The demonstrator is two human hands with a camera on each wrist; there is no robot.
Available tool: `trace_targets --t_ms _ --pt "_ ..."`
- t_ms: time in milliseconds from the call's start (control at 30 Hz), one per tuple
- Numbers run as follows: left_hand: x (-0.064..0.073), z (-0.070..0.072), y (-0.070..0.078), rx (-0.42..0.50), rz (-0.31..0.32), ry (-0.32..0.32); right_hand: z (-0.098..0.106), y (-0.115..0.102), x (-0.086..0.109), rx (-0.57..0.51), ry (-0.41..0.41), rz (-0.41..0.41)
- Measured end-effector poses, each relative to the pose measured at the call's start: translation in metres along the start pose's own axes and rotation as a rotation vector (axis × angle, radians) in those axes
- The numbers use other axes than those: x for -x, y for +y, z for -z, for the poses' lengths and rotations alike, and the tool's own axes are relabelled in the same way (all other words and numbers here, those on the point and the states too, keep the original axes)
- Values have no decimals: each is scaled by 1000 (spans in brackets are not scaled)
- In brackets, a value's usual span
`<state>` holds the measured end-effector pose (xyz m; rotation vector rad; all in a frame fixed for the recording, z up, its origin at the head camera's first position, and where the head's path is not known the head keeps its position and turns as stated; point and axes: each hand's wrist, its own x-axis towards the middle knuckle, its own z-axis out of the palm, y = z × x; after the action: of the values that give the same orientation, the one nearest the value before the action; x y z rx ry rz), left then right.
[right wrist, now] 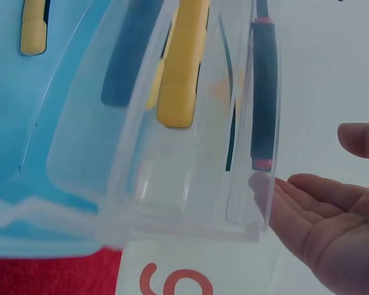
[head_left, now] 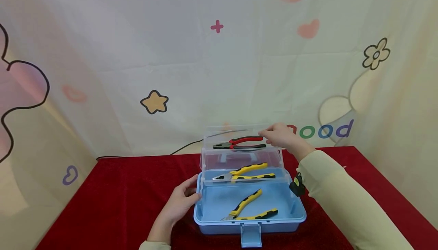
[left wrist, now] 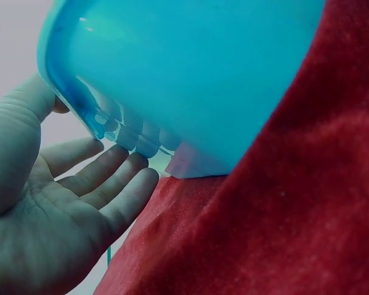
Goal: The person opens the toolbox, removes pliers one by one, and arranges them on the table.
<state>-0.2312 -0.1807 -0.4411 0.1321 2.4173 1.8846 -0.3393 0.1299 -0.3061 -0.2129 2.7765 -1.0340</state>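
Note:
A light blue toolbox [head_left: 249, 227] stands with its clear trays raised. Red-and-black combination pliers [head_left: 246, 140] lie in the upper clear tray [head_left: 209, 158]. Yellow-and-black pliers [head_left: 251, 167] rest in the tray below, and a second yellow-and-black pair [head_left: 245, 204] lies in the blue base. My left hand [head_left: 179, 200] holds the toolbox's left side, thumb over the rim and fingertips against the outer wall [left wrist: 190, 80]. At the upper tray's right end, my right hand [head_left: 280, 136] touches the clear wall with its fingertips [right wrist: 264, 184], thumb spread apart.
Red cloth [head_left: 130, 204] covers the table. The toolbox's front latch [head_left: 251, 236] hangs down. A small black object [head_left: 297, 186] with yellow-green marks sits between my right sleeve and the box. Behind stands a printed curtain [head_left: 191, 75], with a dark cable [head_left: 184, 147] running along its foot.

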Motion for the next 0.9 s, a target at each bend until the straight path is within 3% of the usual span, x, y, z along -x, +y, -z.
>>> trace_targets --t_ms 400,900 --pt "1 1 0 -10 -12 8 -12 -9 -11 122 9 -16" --pt "0 2 0 -14 -16 0 -18 -15 -15 116 28 -63"
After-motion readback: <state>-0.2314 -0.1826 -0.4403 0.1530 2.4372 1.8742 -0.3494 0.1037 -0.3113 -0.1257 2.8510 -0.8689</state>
